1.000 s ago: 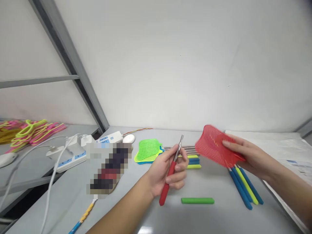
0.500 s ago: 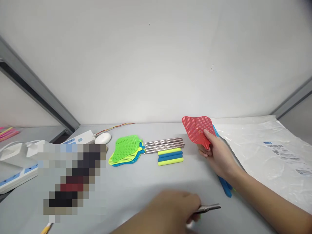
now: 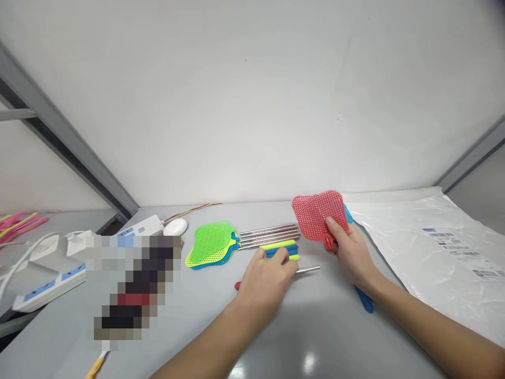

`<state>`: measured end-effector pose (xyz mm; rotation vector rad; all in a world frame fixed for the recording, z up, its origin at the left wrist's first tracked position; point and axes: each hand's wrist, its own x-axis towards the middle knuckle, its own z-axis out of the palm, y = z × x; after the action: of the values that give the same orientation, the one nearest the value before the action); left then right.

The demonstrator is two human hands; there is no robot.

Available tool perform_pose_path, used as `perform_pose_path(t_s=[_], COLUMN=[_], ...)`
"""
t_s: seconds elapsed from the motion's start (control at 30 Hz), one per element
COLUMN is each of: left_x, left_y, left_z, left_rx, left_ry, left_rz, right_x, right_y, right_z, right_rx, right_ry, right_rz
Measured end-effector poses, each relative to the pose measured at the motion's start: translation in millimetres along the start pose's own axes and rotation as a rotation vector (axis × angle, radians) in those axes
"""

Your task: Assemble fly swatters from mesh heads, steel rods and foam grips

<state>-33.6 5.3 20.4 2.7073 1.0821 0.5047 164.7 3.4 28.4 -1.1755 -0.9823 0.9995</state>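
My right hand (image 3: pixel 351 252) grips a red fly swatter head (image 3: pixel 317 213) by its neck, thumb on the perforated face. Closed around a metal rod (image 3: pixel 310 270) with a red handle end (image 3: pixel 238 286) is my left hand (image 3: pixel 268 279), just in front of the loose handles. Those yellow-green and blue handles (image 3: pixel 282 246) are partly covered by its fingers. Behind them lie several metal rods (image 3: pixel 272 234) side by side. To the left, a green swatter head (image 3: pixel 213 239) rests on top of yellow and blue ones. A blue handle (image 3: pixel 365 300) shows under my right forearm.
A white plastic mailing bag (image 3: pixel 418 237) covers the right side of the table. At left are a power strip (image 3: pixel 47 289) with plugs, a white round device (image 3: pixel 175 227) and a pixelated object (image 3: pixel 138 289). A wall stands behind.
My left hand has moved forward and left with the metal rod, to the loose handles; the red handle end now shows. My right hand still holds the red head, almost unmoved.
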Motion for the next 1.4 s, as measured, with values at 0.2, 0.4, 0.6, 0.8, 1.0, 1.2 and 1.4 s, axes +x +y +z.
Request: perform_pose_path(t_s=[0.2,0.4,0.6,0.8,1.0,1.2,1.4], left_x=[6,2,-11,-26,-24,-19,-14], left_y=[-1,-1,11,43,51,28,16], left_z=[5,-3,5,18,-5,-18,-6], left_rx=[0.262,0.262,0.332,0.213,-0.106,-0.563,-1.068], left_ry=[0.066,0.06,-0.03,-0.322,-0.396,-0.23,-0.307], left_rz=[-0.006,-0.016,0.105,0.238,-0.051,-0.247,-0.421], right_x=[0,-3,-6,-9,-10,-13,-18], right_y=[4,7,-8,-17,-14,-11,-3], right_z=[1,2,-2,-5,-3,0,6], right_rx=[-0.007,-0.025,0.06,0.144,0.204,0.223,0.192], right_ry=[0.015,0.031,-0.005,-0.04,-0.039,-0.11,-0.168], right_rz=[-0.012,0.005,-0.078,-0.031,0.003,0.039,0.052])
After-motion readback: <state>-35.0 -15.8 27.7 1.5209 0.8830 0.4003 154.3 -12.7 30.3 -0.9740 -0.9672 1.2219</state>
